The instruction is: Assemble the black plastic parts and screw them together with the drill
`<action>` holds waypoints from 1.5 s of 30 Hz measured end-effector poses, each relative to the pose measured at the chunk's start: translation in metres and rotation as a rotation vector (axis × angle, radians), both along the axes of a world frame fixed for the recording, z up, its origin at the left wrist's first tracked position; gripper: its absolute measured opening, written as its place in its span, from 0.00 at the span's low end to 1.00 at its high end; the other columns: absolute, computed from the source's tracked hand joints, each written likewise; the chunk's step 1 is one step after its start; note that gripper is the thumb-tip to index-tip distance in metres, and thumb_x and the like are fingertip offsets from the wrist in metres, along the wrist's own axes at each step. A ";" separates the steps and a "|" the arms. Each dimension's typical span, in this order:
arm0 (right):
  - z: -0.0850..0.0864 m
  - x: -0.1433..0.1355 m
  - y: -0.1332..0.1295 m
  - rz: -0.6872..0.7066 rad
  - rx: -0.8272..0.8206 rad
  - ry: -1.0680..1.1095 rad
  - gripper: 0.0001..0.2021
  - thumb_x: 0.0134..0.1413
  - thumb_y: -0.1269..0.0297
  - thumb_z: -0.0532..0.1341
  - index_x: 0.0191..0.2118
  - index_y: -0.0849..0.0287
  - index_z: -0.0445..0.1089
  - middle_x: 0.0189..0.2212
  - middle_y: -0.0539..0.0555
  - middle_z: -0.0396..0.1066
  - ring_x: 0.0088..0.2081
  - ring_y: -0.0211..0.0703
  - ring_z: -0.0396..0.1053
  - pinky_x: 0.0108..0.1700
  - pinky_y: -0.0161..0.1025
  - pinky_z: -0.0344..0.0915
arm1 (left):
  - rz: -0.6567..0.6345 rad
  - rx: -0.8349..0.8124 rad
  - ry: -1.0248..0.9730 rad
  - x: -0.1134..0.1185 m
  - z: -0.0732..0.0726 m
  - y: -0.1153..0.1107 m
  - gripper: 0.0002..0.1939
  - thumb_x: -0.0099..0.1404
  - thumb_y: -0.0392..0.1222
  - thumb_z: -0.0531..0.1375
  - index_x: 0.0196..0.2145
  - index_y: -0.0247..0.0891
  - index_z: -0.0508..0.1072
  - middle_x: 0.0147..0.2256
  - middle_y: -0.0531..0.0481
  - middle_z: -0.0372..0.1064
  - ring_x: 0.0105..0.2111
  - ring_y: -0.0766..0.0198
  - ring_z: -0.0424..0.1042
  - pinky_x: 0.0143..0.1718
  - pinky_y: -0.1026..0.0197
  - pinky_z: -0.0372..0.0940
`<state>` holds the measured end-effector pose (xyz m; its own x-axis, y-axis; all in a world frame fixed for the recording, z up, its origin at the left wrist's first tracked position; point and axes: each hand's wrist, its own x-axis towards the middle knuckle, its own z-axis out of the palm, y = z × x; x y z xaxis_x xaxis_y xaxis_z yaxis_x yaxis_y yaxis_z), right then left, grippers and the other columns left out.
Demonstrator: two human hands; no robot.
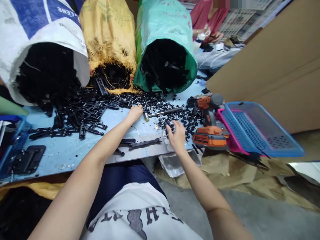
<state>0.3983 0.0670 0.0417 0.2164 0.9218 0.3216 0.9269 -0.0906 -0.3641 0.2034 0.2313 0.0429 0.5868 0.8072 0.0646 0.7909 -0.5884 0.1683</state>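
My left hand [135,113] reaches to the near edge of a pile of small black parts and screws [150,102]. Its fingers are curled together, and whatever they hold is hidden. Just right of it lies a hammer [165,112] with a metal head and a dark handle. My right hand [178,135] hovers at more small black pieces [191,121], thumb and fingers apart, nothing visible between them. Between my forearms, a long dark handle-like part [145,143] lies along the table's front edge.
A white sack [62,33], a yellow sack [107,30] and a green sack [165,23] spill black parts onto the blue table [60,156]. An orange cordless drill [210,133] stands right, beside a blue basket [265,130]. Another person's hand [216,36] shows behind.
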 end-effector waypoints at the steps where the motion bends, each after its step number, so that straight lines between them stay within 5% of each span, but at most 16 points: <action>1: -0.003 0.013 0.002 -0.157 -0.059 0.011 0.32 0.59 0.46 0.46 0.59 0.68 0.55 0.58 0.71 0.53 0.60 0.58 0.50 0.58 0.55 0.49 | 0.016 0.001 0.002 0.000 -0.001 -0.001 0.16 0.64 0.27 0.45 0.41 0.27 0.70 0.46 0.33 0.64 0.44 0.53 0.64 0.42 0.54 0.60; 3: -0.011 0.029 0.012 -0.338 -0.206 0.026 0.40 0.56 0.42 0.48 0.62 0.75 0.48 0.60 0.77 0.46 0.62 0.65 0.43 0.59 0.58 0.43 | 0.056 0.010 0.000 0.000 -0.003 -0.003 0.17 0.63 0.25 0.43 0.42 0.24 0.70 0.47 0.29 0.62 0.44 0.52 0.64 0.40 0.55 0.60; 6: -0.020 0.021 0.048 -0.411 -0.288 0.106 0.46 0.54 0.38 0.47 0.63 0.77 0.42 0.61 0.80 0.40 0.63 0.68 0.38 0.60 0.59 0.39 | 0.113 0.031 -0.016 -0.002 -0.002 -0.006 0.19 0.61 0.23 0.42 0.42 0.22 0.69 0.45 0.29 0.64 0.44 0.52 0.64 0.41 0.55 0.61; 11: -0.009 -0.040 0.133 -0.193 -0.302 0.230 0.46 0.54 0.37 0.45 0.64 0.75 0.39 0.63 0.78 0.36 0.64 0.62 0.37 0.61 0.53 0.39 | 0.196 0.088 -0.053 -0.018 0.003 -0.016 0.21 0.59 0.22 0.41 0.44 0.27 0.67 0.41 0.34 0.67 0.45 0.53 0.64 0.44 0.55 0.61; 14: 0.003 -0.050 0.154 -0.094 -0.281 0.233 0.44 0.52 0.36 0.49 0.64 0.66 0.46 0.64 0.70 0.41 0.63 0.58 0.42 0.60 0.49 0.42 | 0.267 0.129 -0.191 -0.043 0.007 -0.026 0.22 0.60 0.25 0.42 0.49 0.28 0.64 0.43 0.34 0.68 0.45 0.52 0.65 0.46 0.53 0.60; 17: 0.008 -0.016 0.140 -0.175 -0.181 0.199 0.34 0.58 0.42 0.45 0.63 0.60 0.49 0.65 0.63 0.40 0.64 0.53 0.39 0.61 0.50 0.40 | 0.321 0.130 -0.389 -0.085 0.012 -0.043 0.17 0.62 0.33 0.47 0.47 0.29 0.65 0.43 0.35 0.69 0.45 0.52 0.67 0.47 0.52 0.61; 21: 0.010 0.065 0.117 -0.752 -0.113 0.118 0.30 0.60 0.51 0.47 0.60 0.71 0.53 0.61 0.73 0.47 0.63 0.59 0.42 0.59 0.56 0.42 | 0.373 0.111 -0.444 -0.143 0.019 -0.079 0.14 0.63 0.40 0.48 0.41 0.33 0.68 0.41 0.38 0.70 0.43 0.53 0.69 0.47 0.52 0.62; 23: 0.013 0.098 0.118 -0.847 -0.214 0.121 0.28 0.60 0.52 0.48 0.57 0.71 0.57 0.57 0.74 0.55 0.60 0.62 0.49 0.57 0.59 0.45 | 0.434 0.080 -0.459 -0.162 0.023 -0.098 0.13 0.62 0.41 0.48 0.41 0.34 0.67 0.38 0.40 0.71 0.40 0.54 0.71 0.43 0.53 0.64; 26: 0.020 0.121 0.126 -0.802 -0.304 0.135 0.25 0.58 0.51 0.51 0.53 0.67 0.64 0.51 0.71 0.63 0.55 0.62 0.57 0.55 0.60 0.48 | 0.438 0.053 -0.458 -0.177 0.028 -0.122 0.12 0.61 0.43 0.49 0.37 0.36 0.68 0.35 0.42 0.71 0.38 0.55 0.71 0.41 0.55 0.64; 30: 0.022 0.105 0.130 -0.756 -0.303 0.082 0.23 0.57 0.59 0.52 0.54 0.70 0.61 0.52 0.73 0.60 0.55 0.61 0.55 0.54 0.58 0.48 | 0.485 0.079 -0.496 -0.187 0.027 -0.145 0.12 0.61 0.44 0.50 0.37 0.35 0.68 0.34 0.42 0.70 0.36 0.55 0.71 0.40 0.55 0.65; 35: 0.005 0.022 0.134 -0.626 -0.309 0.034 0.22 0.57 0.65 0.51 0.54 0.73 0.60 0.53 0.76 0.57 0.55 0.62 0.53 0.52 0.55 0.53 | 0.495 0.017 -0.598 -0.181 0.027 -0.164 0.13 0.61 0.47 0.52 0.38 0.36 0.69 0.35 0.45 0.71 0.34 0.58 0.71 0.36 0.58 0.65; 39: 0.005 -0.040 0.141 -0.337 -0.291 0.032 0.21 0.58 0.57 0.52 0.50 0.70 0.65 0.49 0.70 0.63 0.52 0.57 0.57 0.52 0.49 0.55 | 0.480 0.025 -0.675 -0.172 0.033 -0.176 0.13 0.62 0.47 0.53 0.37 0.36 0.70 0.33 0.47 0.71 0.31 0.62 0.70 0.36 0.60 0.65; 42: 0.017 -0.034 0.131 -0.143 -0.249 0.026 0.22 0.59 0.53 0.50 0.51 0.64 0.65 0.50 0.63 0.64 0.51 0.50 0.59 0.53 0.42 0.55 | 0.487 0.099 -0.698 -0.177 0.032 -0.182 0.12 0.62 0.46 0.53 0.36 0.36 0.71 0.35 0.46 0.70 0.34 0.62 0.70 0.38 0.60 0.65; 45: 0.028 0.005 0.115 -0.162 -0.189 -0.002 0.19 0.61 0.60 0.48 0.53 0.64 0.63 0.51 0.62 0.64 0.53 0.49 0.58 0.54 0.42 0.54 | 0.562 0.069 -0.781 -0.186 0.024 -0.186 0.12 0.61 0.47 0.55 0.37 0.36 0.71 0.34 0.47 0.71 0.32 0.62 0.71 0.37 0.60 0.66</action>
<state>0.4037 0.1822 0.0700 0.3655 0.9191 0.1470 0.8957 -0.3042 -0.3244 0.0174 0.0452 0.0669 -0.1126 0.9370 0.3306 0.6399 -0.1862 0.7456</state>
